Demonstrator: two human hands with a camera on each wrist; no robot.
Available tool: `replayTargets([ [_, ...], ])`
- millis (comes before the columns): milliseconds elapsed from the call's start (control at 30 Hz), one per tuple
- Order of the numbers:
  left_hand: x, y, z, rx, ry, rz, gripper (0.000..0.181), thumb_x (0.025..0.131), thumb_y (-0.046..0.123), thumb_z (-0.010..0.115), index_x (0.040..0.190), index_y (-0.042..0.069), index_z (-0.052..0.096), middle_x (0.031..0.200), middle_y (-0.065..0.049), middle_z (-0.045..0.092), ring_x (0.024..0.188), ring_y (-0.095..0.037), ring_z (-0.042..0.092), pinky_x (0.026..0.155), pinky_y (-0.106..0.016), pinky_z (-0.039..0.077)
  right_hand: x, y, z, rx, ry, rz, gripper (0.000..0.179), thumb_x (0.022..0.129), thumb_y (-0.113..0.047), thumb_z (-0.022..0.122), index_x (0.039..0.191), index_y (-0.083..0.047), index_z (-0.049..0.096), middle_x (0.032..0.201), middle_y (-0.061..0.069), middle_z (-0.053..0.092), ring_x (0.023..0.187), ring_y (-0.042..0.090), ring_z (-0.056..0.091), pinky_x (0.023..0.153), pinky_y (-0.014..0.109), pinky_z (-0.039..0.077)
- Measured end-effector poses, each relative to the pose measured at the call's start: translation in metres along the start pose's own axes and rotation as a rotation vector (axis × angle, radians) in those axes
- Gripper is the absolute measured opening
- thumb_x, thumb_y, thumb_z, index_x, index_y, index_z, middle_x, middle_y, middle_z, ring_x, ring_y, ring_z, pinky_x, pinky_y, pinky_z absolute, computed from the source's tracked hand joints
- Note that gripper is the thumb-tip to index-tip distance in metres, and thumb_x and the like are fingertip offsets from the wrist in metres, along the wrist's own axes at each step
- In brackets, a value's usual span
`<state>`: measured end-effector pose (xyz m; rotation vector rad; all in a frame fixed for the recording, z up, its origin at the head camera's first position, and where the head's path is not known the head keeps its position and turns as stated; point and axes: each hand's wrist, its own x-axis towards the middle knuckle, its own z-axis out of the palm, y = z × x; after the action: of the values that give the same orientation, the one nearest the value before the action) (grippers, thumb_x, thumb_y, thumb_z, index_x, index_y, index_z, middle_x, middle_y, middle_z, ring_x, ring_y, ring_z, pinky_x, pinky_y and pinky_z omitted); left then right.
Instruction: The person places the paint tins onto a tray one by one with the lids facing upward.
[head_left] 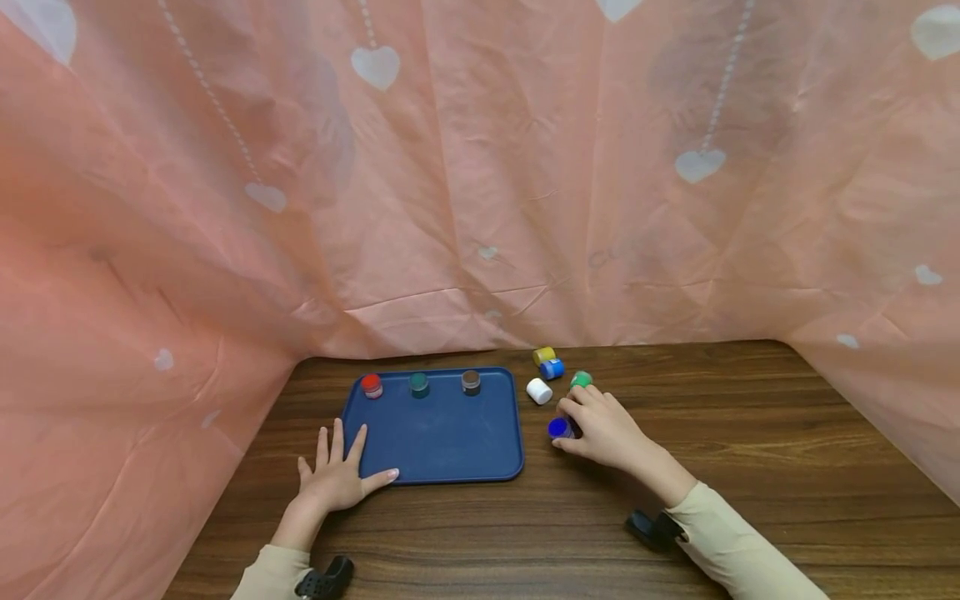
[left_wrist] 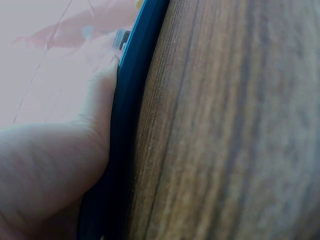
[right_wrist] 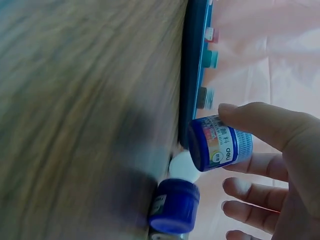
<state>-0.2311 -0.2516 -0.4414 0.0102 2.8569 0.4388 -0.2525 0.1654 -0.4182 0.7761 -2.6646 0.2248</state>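
My right hand (head_left: pixel 606 429) pinches a dark blue paint jar (right_wrist: pixel 220 142) between thumb and index finger, right of the tray. In the right wrist view the jar lies tilted, its printed label showing, while the other fingers are loosely bent. Another dark blue jar (right_wrist: pixel 174 206) is on the table below it, mostly hidden by the hand in the head view. A green-lidded jar (head_left: pixel 581 379) stands just beyond the fingertips. My left hand (head_left: pixel 335 483), fingers spread, rests at the near left corner of the blue tray (head_left: pixel 442 481), thumb along its front rim.
Along the tray's far side stand a red jar (head_left: pixel 371 386), a teal jar (head_left: pixel 419 385) and a brown jar (head_left: pixel 471 383). Right of the tray lie a white jar (head_left: pixel 539 392), a blue jar (head_left: pixel 552 369) and a yellow jar (head_left: pixel 543 356). A pink curtain (head_left: pixel 480 208) hangs behind the table.
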Motion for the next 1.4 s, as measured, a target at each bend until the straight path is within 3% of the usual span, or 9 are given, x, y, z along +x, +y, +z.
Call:
replayTargets([
  [233, 0.0, 0.0, 0.001, 0.008, 0.006, 0.0, 0.111, 0.077, 0.081, 0.052, 0.158, 0.015, 0.014, 0.161, -0.026, -0.013, 0.146, -0.051, -0.014, 0.102, -0.082, -0.004, 0.014, -0.009, 0.003, 0.028, 0.032, -0.024, 0.037, 0.074, -0.043, 0.082, 0.092, -0.015, 0.066, 0.091, -0.001, 0.056, 0.077, 0.014, 0.049, 0.065, 0.029, 0.038],
  [533, 0.002, -0.001, 0.001, 0.011, -0.007, -0.011, 0.112, 0.077, 0.082, 0.051, 0.158, 0.016, 0.012, 0.161, -0.025, -0.014, 0.147, -0.05, -0.015, 0.103, -0.081, -0.006, 0.033, -0.022, 0.008, 0.042, 0.084, -0.062, 0.041, 0.073, -0.044, 0.083, 0.093, -0.013, 0.067, 0.092, 0.001, 0.057, 0.081, 0.019, 0.052, 0.07, 0.034, 0.044],
  [933, 0.002, -0.004, -0.001, 0.009, -0.011, 0.008, 0.111, 0.076, 0.082, 0.052, 0.158, 0.016, 0.015, 0.161, -0.027, -0.011, 0.147, -0.05, -0.013, 0.103, -0.08, -0.01, 0.061, -0.051, 0.013, 0.079, 0.021, -0.075, 0.033, 0.077, -0.042, 0.08, 0.096, -0.018, 0.067, 0.095, 0.0, 0.057, 0.088, 0.019, 0.053, 0.071, 0.032, 0.042],
  [1067, 0.004, -0.01, -0.003, 0.022, 0.032, 0.061, 0.112, 0.076, 0.08, 0.055, 0.158, 0.014, 0.017, 0.162, -0.028, -0.003, 0.148, -0.049, -0.01, 0.105, -0.078, -0.01, 0.068, -0.061, 0.016, 0.085, 0.021, -0.096, 0.033, 0.078, -0.042, 0.08, 0.097, -0.018, 0.067, 0.095, 0.0, 0.056, 0.088, 0.019, 0.053, 0.071, 0.032, 0.042],
  [1200, 0.004, -0.018, -0.007, 0.037, 0.118, 0.128, 0.112, 0.075, 0.075, 0.062, 0.155, 0.008, 0.024, 0.16, -0.03, 0.012, 0.148, -0.051, -0.003, 0.106, -0.079, -0.005, 0.075, -0.071, 0.018, 0.103, 0.005, -0.113, 0.034, 0.078, -0.042, 0.079, 0.1, -0.018, 0.068, 0.096, 0.0, 0.057, 0.089, 0.018, 0.053, 0.072, 0.032, 0.042],
  [1400, 0.002, -0.027, -0.01, 0.045, 0.134, 0.105, 0.119, 0.073, 0.076, 0.063, 0.155, 0.001, 0.021, 0.159, -0.031, 0.016, 0.147, -0.051, -0.002, 0.105, -0.079, -0.003, 0.085, -0.085, 0.021, 0.123, -0.021, -0.131, 0.035, 0.079, -0.041, 0.078, 0.102, -0.017, 0.068, 0.1, 0.0, 0.058, 0.092, 0.019, 0.054, 0.074, 0.034, 0.044],
])
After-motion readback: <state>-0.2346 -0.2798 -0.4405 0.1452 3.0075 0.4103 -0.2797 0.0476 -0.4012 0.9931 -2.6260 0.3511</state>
